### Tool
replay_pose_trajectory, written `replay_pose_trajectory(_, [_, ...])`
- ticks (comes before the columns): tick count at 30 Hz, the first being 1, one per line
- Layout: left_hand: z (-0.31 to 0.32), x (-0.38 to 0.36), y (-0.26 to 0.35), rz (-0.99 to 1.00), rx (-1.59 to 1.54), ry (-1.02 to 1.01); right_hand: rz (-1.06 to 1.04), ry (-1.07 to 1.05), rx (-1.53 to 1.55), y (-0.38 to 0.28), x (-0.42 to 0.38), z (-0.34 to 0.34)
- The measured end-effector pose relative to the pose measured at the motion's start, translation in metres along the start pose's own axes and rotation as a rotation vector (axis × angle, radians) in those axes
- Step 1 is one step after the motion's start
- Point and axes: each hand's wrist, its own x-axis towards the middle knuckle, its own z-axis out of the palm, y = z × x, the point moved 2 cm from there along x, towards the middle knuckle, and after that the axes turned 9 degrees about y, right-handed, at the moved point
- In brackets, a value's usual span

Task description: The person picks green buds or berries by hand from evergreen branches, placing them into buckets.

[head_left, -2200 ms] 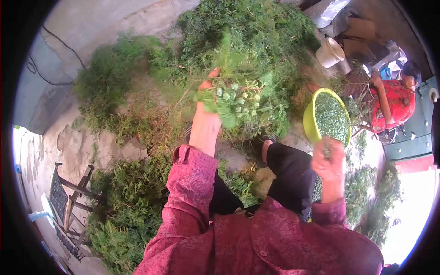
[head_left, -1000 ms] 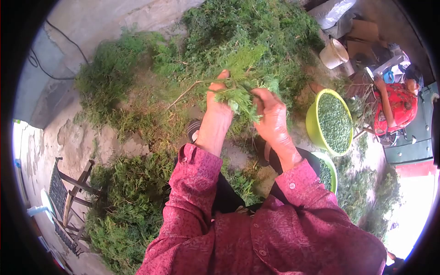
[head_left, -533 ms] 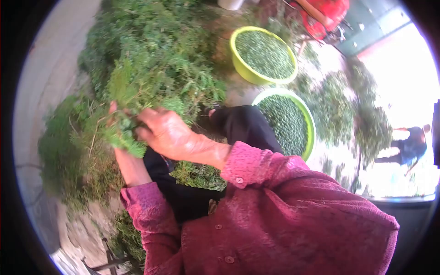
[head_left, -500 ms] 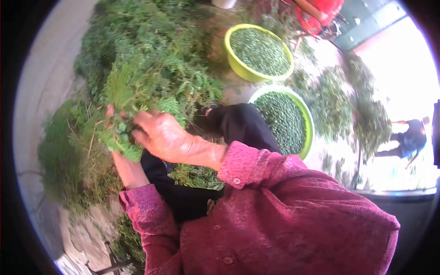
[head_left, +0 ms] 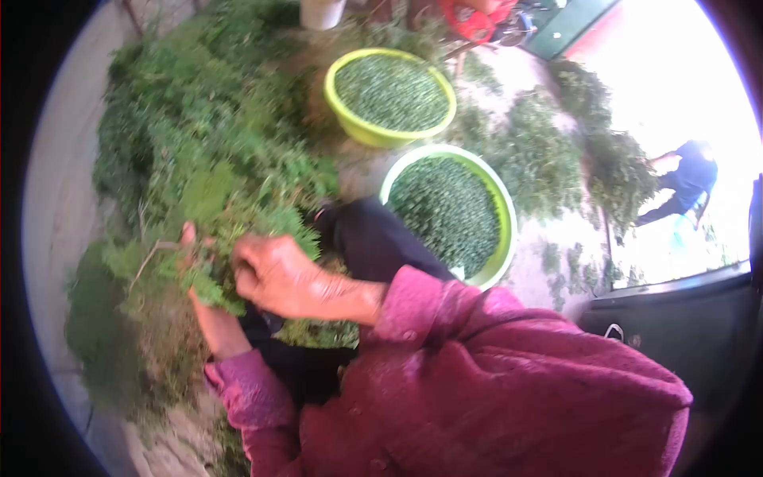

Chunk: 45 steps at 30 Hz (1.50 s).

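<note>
The floor [head_left: 362,172] is littered with green branches [head_left: 214,119] and two filled tubs [head_left: 377,137], bright doorway [head_left: 671,99] to one side. Sprig [head_left: 213,292] gripped by left hand [head_left: 193,258]; right hand [head_left: 274,277] curled, can't tell on what.

My magenta-cloth-sleeved arms [head_left: 433,306] reach forward
My bare right hand [head_left: 274,276] curls beside my bare, partly hidden left hand [head_left: 189,248].
</note>
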Motion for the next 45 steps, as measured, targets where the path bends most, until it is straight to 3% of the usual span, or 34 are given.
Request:
replay_pose_trajectory(1, [0.004,-0.001,0.001,-0.026,0.011,-0.038,-0.056,0.066,0.020,0.003,-0.002,-0.001])
replay_pose_trajectory(4, [0.008,0.010,0.005,-0.160,0.035,-0.201,0.067,0.023,0.003,0.022,0.002,-0.005])
replay_pose_trajectory(5, [0.004,0.024,0.001,-0.055,0.061,-0.023,0.353,-0.055,0.204,0.036,0.004,-0.004])
replay_pose_trajectory(6, [0.003,0.030,0.000,0.053,0.090,0.162,0.491,-0.099,0.312,0.047,0.004,0.000])
replay_pose_trajectory(9, [0.009,0.015,0.018,-0.045,0.264,0.081,0.968,-0.172,0.678,0.077,-0.002,0.020])
replay_pose_trajectory(10, [0.019,0.006,0.017,-0.102,0.135,-0.056,0.962,-0.183,0.794,0.085,-0.003,0.027])
replay_pose_trajectory(11, [0.017,0.005,0.015,-0.092,0.141,-0.027,0.959,-0.198,0.912,0.093,-0.003,0.035])
replay_pose_trajectory(14, [-0.043,0.049,-0.007,0.150,0.022,-0.104,0.977,-0.229,1.121,0.095,-0.002,0.047])
replay_pose_trajectory(15, [-0.046,0.062,-0.009,0.060,-0.017,-0.106,1.034,-0.173,1.070,0.076,0.003,0.029])
replay_pose_trajectory(18, [-0.038,0.079,-0.013,-0.225,-0.204,-0.157,1.039,-0.160,1.084,0.081,-0.001,0.028])
replay_pose_trajectory(20, [0.011,0.014,0.012,-0.189,0.008,-0.148,1.043,-0.173,1.095,0.079,-0.004,0.028])
replay_pose_trajectory(21, [0.007,0.016,0.003,-0.194,0.009,-0.175,1.033,-0.173,1.083,0.077,-0.005,0.027])
replay_pose_trajectory(22, [-0.001,0.017,-0.001,0.025,0.026,-0.123,0.977,-0.171,1.073,0.073,-0.005,0.022])
replay_pose_trajectory(24, [-0.003,0.021,-0.004,0.239,0.039,-0.085,0.914,-0.155,1.062,0.072,-0.007,0.016])
replay_pose_trajectory(26, [0.013,0.002,-0.002,0.080,0.041,0.032,0.826,-0.052,0.898,0.075,-0.009,0.009])
replay_pose_trajectory(27, [0.012,0.009,-0.002,0.077,0.042,0.013,0.816,-0.034,0.895,0.071,-0.009,0.005])
replay_pose_trajectory(29, [0.005,0.030,-0.004,-0.173,0.201,-0.119,0.706,0.010,0.741,0.057,-0.008,-0.001])
replay_pose_trajectory(31, [0.043,-0.021,-0.002,-0.152,0.099,-0.170,0.506,0.035,0.650,0.045,-0.007,-0.008])
replay_pose_trajectory(32, [0.061,-0.044,0.001,0.021,0.082,-0.121,0.449,0.068,0.634,0.039,-0.007,-0.013])
replay_pose_trajectory(35, [0.013,0.035,-0.014,-0.137,0.114,-0.276,0.409,0.092,0.658,0.027,-0.010,-0.026])
replay_pose_trajectory(37, [0.023,0.021,-0.011,-0.161,0.090,-0.393,0.430,0.085,0.700,0.029,-0.011,-0.026])
replay_pose_trajectory(39, [0.027,0.021,-0.015,-0.188,0.059,-0.334,0.445,0.028,0.749,0.029,-0.010,-0.023])
replay_pose_trajectory(41, [0.025,0.025,-0.023,-0.217,0.038,-0.274,0.304,0.061,0.670,0.015,-0.011,-0.031])
replay_pose_trajectory(42, [0.016,0.033,-0.027,-0.028,0.215,-0.260,0.233,0.075,0.560,0.012,-0.011,-0.032])
replay_pose_trajectory(45, [-0.005,0.062,-0.036,-0.158,0.236,-0.253,0.165,0.079,0.417,-0.003,-0.012,-0.041])
